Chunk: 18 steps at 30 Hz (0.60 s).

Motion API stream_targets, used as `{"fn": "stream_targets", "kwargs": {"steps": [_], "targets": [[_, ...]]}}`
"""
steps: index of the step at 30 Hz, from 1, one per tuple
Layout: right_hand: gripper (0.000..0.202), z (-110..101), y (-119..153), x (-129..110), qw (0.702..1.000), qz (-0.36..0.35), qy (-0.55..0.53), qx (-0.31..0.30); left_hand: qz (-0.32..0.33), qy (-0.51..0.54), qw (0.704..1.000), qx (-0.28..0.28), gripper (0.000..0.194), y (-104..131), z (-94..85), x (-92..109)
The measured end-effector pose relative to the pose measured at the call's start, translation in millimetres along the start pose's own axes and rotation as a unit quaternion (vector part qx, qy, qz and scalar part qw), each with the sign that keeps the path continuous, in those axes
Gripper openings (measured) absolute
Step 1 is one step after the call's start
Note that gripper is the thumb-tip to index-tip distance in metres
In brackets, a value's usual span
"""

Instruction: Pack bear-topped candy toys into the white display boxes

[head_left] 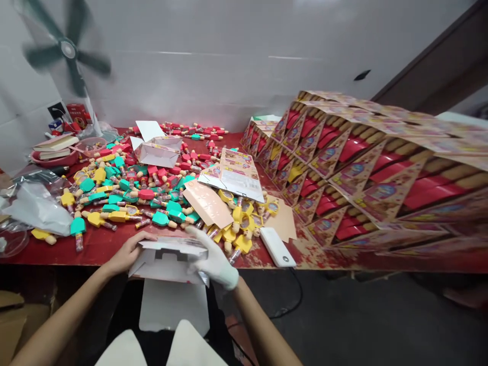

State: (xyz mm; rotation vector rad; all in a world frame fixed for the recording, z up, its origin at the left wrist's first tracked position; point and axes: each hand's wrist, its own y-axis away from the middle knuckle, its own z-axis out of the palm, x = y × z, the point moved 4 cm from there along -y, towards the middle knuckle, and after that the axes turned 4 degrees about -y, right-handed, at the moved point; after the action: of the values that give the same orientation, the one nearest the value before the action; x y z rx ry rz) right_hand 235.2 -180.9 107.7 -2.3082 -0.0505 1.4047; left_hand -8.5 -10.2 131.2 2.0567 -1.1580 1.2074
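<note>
Over my lap, at the table's front edge, I hold a partly folded cardboard box [163, 268] between both hands. Its white inside faces me, and a white flap hangs down below it. My left hand [131, 250], bare, grips the box's left end. On the right end is my right hand [216, 264] in a white glove, fingers bent around the cardboard. Just beyond lies a pile of popsicle-shaped toys [168, 206] in green, yellow and red, with clear tubes. A peach cardboard insert [208, 203] and a flattened printed box [238, 175] rest on the pile.
Filled display boxes [354, 152] are stacked high on the right. A white power bank [276, 247] with a black cable lies at the front edge. Another open box [158, 151] sits farther back. Plastic bags [38, 208], a pink basin [53, 155] and a running fan [68, 48] are left.
</note>
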Motion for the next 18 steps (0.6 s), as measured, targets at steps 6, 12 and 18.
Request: {"fn": "stream_targets", "kwargs": {"steps": [6,12,18], "targets": [[0.032,41,8,33,0.992,-0.05,0.099,-0.06,0.013,0.022,0.999,-0.024,0.029,22,42.5,-31],[0.034,58,25,38,0.959,0.005,0.267,-0.099,0.035,0.039,0.998,-0.035,0.031,37,48.1,-52],[0.081,31,48,26,0.927,0.032,0.255,-0.273,0.069,-0.135,0.988,-0.026,0.053,35,60.7,-35]]}}
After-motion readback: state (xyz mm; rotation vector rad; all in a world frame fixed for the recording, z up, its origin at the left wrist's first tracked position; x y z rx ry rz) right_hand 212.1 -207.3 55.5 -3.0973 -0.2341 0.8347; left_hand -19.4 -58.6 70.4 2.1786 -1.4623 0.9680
